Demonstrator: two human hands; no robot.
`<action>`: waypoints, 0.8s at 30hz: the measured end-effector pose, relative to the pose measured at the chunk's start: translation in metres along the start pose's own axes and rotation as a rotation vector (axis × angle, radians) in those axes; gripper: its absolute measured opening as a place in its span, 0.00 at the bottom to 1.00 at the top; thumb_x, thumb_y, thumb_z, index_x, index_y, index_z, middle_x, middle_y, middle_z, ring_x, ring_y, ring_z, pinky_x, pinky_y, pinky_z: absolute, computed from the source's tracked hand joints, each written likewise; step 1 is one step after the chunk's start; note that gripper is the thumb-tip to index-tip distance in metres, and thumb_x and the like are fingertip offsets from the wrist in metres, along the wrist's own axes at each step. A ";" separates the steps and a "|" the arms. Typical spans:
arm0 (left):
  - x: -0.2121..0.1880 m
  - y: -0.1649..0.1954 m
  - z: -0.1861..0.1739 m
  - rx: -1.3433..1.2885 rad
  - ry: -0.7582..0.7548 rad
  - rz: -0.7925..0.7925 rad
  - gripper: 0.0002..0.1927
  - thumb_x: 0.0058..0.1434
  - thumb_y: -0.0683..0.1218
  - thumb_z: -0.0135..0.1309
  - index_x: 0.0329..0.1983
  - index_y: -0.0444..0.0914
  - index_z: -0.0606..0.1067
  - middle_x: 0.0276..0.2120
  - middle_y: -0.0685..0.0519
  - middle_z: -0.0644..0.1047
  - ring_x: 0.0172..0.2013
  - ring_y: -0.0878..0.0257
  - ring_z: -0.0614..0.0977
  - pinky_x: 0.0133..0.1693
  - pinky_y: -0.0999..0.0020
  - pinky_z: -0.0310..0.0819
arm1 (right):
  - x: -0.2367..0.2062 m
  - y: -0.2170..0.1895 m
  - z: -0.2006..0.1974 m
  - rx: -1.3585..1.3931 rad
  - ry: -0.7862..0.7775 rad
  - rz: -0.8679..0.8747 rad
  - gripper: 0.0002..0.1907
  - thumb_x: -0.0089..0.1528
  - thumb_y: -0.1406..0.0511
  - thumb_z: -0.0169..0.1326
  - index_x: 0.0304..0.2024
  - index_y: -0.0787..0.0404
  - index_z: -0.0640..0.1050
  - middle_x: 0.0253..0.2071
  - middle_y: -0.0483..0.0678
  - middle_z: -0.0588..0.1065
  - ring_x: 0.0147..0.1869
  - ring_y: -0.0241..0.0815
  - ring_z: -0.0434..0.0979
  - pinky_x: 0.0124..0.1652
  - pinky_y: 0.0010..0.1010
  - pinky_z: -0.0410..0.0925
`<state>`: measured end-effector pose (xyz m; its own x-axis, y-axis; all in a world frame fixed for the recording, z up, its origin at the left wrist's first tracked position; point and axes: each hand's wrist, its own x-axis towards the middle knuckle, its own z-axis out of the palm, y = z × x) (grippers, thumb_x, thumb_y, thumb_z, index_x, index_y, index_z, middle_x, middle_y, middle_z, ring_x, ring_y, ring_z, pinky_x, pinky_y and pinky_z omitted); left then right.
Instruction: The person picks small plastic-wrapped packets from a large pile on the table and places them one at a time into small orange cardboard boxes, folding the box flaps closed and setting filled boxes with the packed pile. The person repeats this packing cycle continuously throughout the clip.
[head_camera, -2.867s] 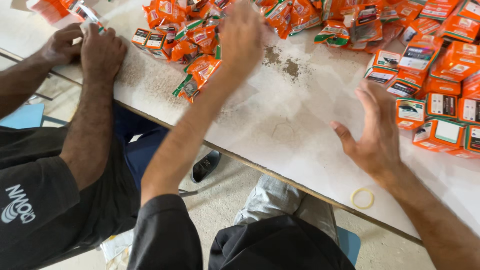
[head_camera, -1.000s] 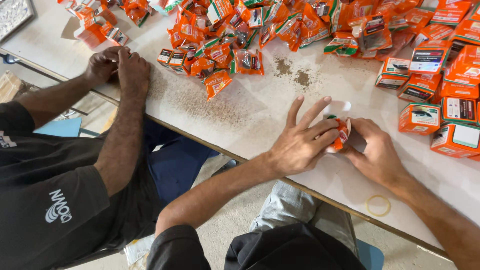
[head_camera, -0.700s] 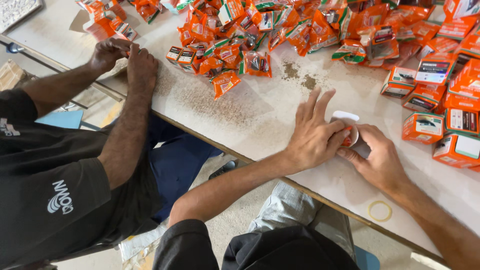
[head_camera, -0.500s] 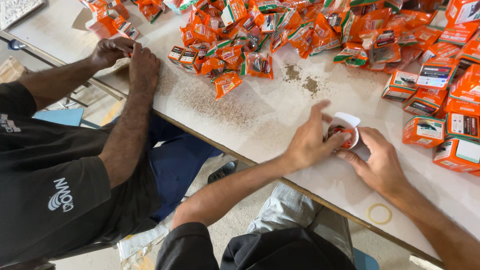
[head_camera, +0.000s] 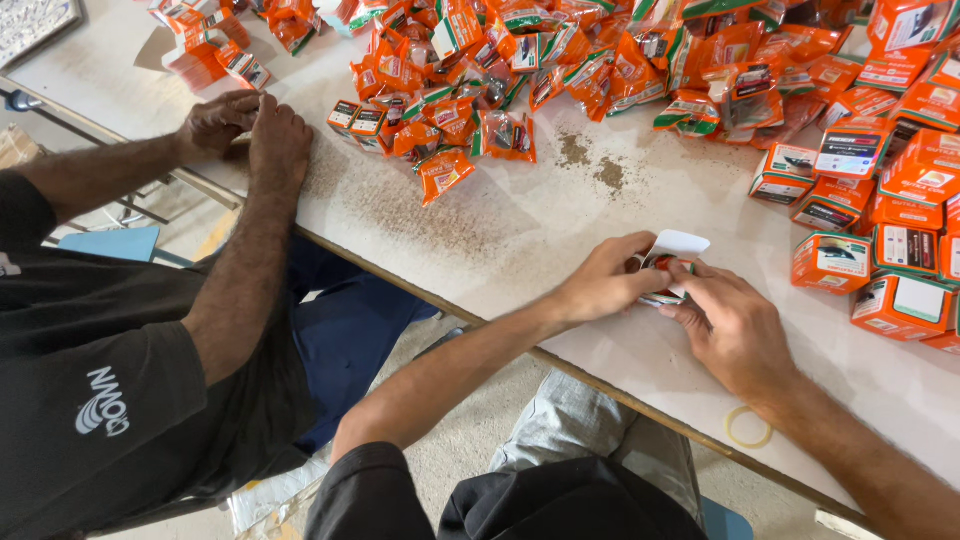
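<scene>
Far to the left of your hands, a co-worker's two hands (head_camera: 250, 130) rest closed together on the table (head_camera: 520, 230) edge, near a small stack of orange boxes (head_camera: 205, 60); keep your elbows in, since a wide swing of your left arm could knock into that forearm. Ahead and left of your left hand, a loose heap of orange sachets (head_camera: 480, 80) spreads over the table, and the nearest sachet (head_camera: 443, 173) lies apart from the heap, so a careless reach could sweep it off the edge. Just beyond your fingers are two patches of spilled brown powder (head_camera: 590, 165); drag a sleeve through them and you may smear the carton. Your left hand (head_camera: 600, 285) is curled around the small orange carton (head_camera: 668, 275), pinching its near side, while its white flap (head_camera: 682, 243) stands open above your fingers. Your right hand (head_camera: 735, 330) presses in from the other side, fingers bent against the same carton, so it sits between both hands, low over the table. Squeeze too hard and you will likely crush the thin walls or crease the flap. To the right of your right hand, finished orange boxes (head_camera: 870, 260) stand close together; a backward jerk of that wrist could topple them. A rubber band (head_camera: 747, 427) lies near your right forearm by the table's edge and could easily be brushed to the floor.
</scene>
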<state>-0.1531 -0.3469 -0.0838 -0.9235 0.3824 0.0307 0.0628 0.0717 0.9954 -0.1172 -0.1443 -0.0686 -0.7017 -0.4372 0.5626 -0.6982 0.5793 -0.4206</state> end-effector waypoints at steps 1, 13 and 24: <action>0.000 0.000 -0.008 -0.152 -0.092 -0.074 0.13 0.66 0.44 0.52 0.48 0.29 0.76 0.31 0.47 0.77 0.26 0.62 0.76 0.30 0.63 0.71 | 0.000 0.001 0.001 -0.007 0.003 0.001 0.21 0.55 0.67 0.65 0.50 0.65 0.79 0.50 0.57 0.80 0.56 0.59 0.79 0.52 0.46 0.72; -0.002 0.016 0.008 0.767 0.202 0.486 0.13 0.56 0.39 0.55 0.45 0.39 0.78 0.39 0.49 0.81 0.43 0.53 0.83 0.52 0.56 0.77 | -0.001 -0.006 -0.002 -0.010 -0.015 0.094 0.18 0.56 0.62 0.66 0.41 0.65 0.75 0.41 0.57 0.79 0.44 0.60 0.80 0.42 0.45 0.72; -0.028 0.017 0.001 0.700 0.054 0.654 0.17 0.65 0.46 0.60 0.55 0.39 0.74 0.63 0.46 0.75 0.67 0.50 0.74 0.66 0.58 0.74 | -0.007 0.008 0.005 0.031 -0.027 0.211 0.27 0.55 0.65 0.66 0.51 0.66 0.66 0.44 0.61 0.78 0.51 0.60 0.81 0.44 0.46 0.73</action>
<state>-0.1257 -0.3558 -0.0681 -0.6402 0.5001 0.5831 0.7680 0.3993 0.5007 -0.1184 -0.1406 -0.0796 -0.8360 -0.3272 0.4406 -0.5392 0.6390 -0.5486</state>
